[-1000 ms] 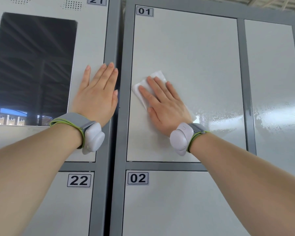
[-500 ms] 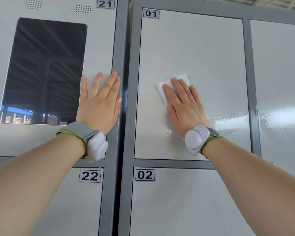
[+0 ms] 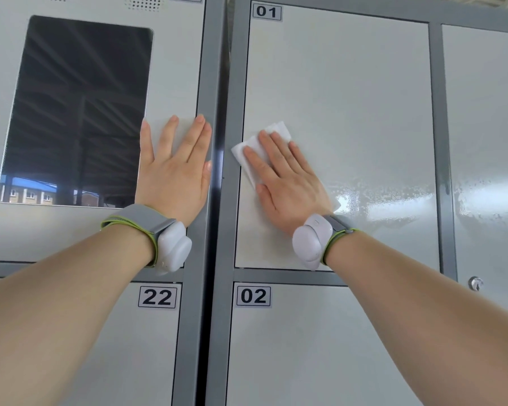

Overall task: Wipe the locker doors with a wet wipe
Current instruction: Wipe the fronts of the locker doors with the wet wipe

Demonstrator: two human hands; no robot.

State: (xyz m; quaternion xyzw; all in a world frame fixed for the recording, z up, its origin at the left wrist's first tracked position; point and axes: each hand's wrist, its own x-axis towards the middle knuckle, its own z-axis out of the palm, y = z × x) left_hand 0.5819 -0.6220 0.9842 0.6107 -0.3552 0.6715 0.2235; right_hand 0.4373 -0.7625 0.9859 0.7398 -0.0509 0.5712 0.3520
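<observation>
A white wet wipe (image 3: 255,150) lies flat against the pale locker door numbered 01 (image 3: 349,98), at its left edge. My right hand (image 3: 288,183) presses the wipe to the door with straight, spread fingers; most of the wipe is hidden under the palm. Wet streaks shine on the door to the right of that hand. My left hand (image 3: 175,171) rests flat on the panel numbered 21 (image 3: 173,68), fingers straight, just right of a dark screen.
A dark glass screen (image 3: 79,112) fills the left panel. Grey frame posts (image 3: 217,200) separate the columns. Doors 22 (image 3: 135,347) and 02 (image 3: 320,347) sit below. Another wet-looking door (image 3: 487,142) stands at the right, with a small round lock (image 3: 475,283).
My right hand slid the wipe right across door 01, then back left to its left edge. My left hand stayed flat on the panel.
</observation>
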